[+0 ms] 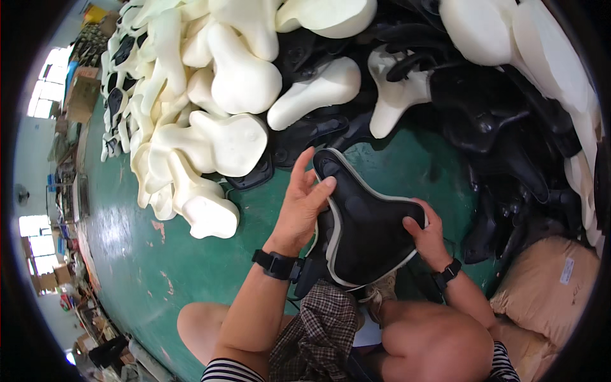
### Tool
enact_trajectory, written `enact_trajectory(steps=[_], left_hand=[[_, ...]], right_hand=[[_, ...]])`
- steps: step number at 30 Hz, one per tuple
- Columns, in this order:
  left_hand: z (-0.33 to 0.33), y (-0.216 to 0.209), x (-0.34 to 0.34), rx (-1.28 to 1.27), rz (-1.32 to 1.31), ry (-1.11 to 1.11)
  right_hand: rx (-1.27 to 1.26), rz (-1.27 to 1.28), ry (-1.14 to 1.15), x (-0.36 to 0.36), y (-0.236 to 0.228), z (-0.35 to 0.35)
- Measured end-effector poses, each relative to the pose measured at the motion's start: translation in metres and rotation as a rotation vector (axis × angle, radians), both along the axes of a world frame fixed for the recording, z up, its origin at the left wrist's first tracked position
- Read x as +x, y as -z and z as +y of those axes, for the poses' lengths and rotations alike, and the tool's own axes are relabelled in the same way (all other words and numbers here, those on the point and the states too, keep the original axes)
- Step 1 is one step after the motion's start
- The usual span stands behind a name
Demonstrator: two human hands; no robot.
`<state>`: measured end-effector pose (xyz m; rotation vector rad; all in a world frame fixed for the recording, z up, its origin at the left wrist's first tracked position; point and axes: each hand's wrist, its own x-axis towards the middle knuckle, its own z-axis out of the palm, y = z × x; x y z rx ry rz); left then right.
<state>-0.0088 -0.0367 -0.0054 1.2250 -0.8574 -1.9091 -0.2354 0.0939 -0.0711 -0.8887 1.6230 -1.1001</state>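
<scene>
A black, saddle-shaped piece with a pale rim [369,223] is gripped by the fingers [305,163] of the left hand [297,209] and right hand [432,238] above a green floor [143,254].

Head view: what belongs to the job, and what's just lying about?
In the job:
Black saddle-shaped piece, held in left hand and right hand
Cream saddle-shaped pieces, piled ahead, probably

Apparently just lying about:
Brown sack, lower right
Cardboard box, far left
</scene>
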Motion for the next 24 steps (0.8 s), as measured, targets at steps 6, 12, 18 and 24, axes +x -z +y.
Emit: enact_trajectory(steps=[6,12,18,24], left_hand=[[-0.003,0.007,0.001,0.032,0.246,-0.091],[-0.009,0.017,0.001,0.072,0.262,-0.217],[-0.011,0.018,0.004,0.071,0.242,-0.249],[-0.005,0.015,0.004,-0.031,0.122,-0.281]], right_hand=[[-0.104,-0.002,-0.131,0.001,-0.003,0.000],[-0.098,0.000,-0.145,0.003,-0.014,-0.006],[-0.102,-0.020,-0.153,0.005,-0.008,-0.007],[-0.073,-0.053,-0.157,0.015,-0.007,-0.005]])
